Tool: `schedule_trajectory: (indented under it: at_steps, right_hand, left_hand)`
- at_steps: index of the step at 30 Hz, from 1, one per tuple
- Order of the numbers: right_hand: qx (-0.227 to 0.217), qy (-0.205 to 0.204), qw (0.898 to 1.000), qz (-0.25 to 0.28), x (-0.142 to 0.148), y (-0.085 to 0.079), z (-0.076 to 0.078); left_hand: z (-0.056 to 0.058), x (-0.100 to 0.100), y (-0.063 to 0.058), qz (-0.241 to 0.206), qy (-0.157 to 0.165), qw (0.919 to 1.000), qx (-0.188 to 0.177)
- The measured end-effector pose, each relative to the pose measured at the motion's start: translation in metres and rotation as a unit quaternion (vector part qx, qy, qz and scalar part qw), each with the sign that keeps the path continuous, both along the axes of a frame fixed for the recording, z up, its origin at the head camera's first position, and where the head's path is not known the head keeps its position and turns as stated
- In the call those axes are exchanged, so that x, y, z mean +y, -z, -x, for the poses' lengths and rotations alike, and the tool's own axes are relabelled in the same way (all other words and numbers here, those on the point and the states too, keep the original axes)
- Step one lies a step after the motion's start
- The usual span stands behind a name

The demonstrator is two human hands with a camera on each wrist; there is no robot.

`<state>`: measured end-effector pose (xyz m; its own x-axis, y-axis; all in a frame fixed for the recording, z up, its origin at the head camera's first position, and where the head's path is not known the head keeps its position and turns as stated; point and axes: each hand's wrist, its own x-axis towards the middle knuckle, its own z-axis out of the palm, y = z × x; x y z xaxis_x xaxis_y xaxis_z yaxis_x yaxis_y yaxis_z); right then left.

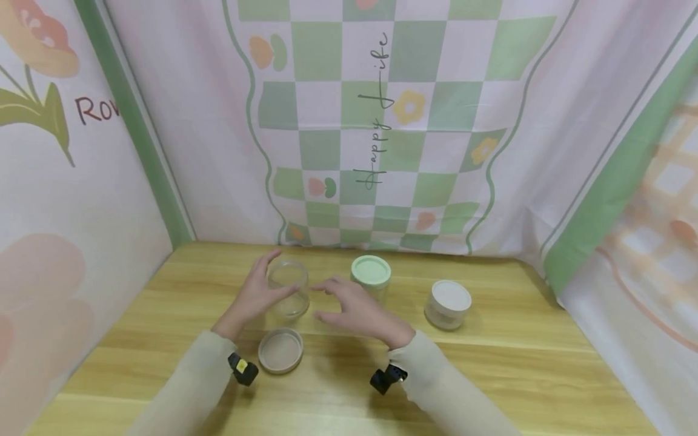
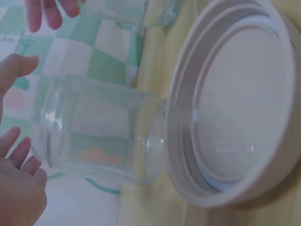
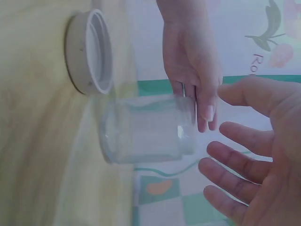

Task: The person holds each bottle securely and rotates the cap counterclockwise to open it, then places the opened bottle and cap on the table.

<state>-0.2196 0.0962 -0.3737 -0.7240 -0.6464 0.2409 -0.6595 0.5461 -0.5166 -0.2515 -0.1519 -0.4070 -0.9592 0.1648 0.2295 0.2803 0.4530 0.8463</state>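
An uncapped clear glass jar [image 1: 295, 307] stands upright on the table, its mouth facing up. My left hand [image 1: 254, 303] is at its left side near the rim, fingers straight and thumb stretched across the front. To the right of the jar, my right hand [image 1: 357, 310] hovers with spread fingers and a visible gap to the glass [image 3: 146, 134]. Nearer to me lies a round beige lid [image 1: 280, 352], inner side up. The left wrist view shows its ridged inside [image 2: 244, 103] up close. Neither hand grips anything.
Behind my right hand stands a jar with a light green lid [image 1: 371, 270], partly hidden. Farther right is a short glass jar with a white lid [image 1: 448, 303]. The wooden table [image 1: 518, 375] ends at a checkered curtain [image 1: 365, 142] at the back.
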Motion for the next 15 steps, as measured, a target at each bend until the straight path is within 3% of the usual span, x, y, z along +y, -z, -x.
schedule_trajectory:
  at_steps: [7, 15]
  right_hand:
    - [0.068, 0.015, 0.996, 0.062, 0.011, -0.016, -0.001]
    - [0.112, 0.055, 0.989, 0.084, 0.033, -0.028, 0.003]
  left_hand:
    - [-0.005, 0.015, -0.008, 0.009, 0.017, 0.9959, 0.088]
    - [-0.013, 0.042, -0.016, 0.006, 0.055, 0.9905, 0.126]
